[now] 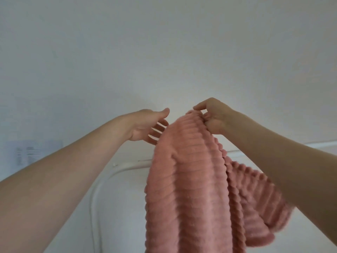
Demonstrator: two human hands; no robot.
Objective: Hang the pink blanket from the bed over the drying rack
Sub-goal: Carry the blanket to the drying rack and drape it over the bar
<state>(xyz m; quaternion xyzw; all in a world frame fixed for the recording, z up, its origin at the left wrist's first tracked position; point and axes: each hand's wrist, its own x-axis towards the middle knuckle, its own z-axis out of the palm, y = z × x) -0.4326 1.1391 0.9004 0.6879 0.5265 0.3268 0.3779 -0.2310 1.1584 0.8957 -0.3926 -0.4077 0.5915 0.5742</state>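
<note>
1. The pink blanket (191, 179) is plush, ribbed fleece cloth, soft and matt.
2. The drying rack (102, 181) looks like smooth white-coated tube.
3. The wall (164, 52) is plain, matt.

Both bare arms reach up; left hand (145, 125) spread open, right hand (213, 115) pinched closed.

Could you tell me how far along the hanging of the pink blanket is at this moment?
Done: the pink blanket is up at the white drying rack, not on a bed. In hand: the right hand pinches its top edge while the left hand is open, fingers spread beside the fabric. Left: whether it already lies over the rail is hidden by the fabric; it looks bunched and probably needs spreading.
</note>
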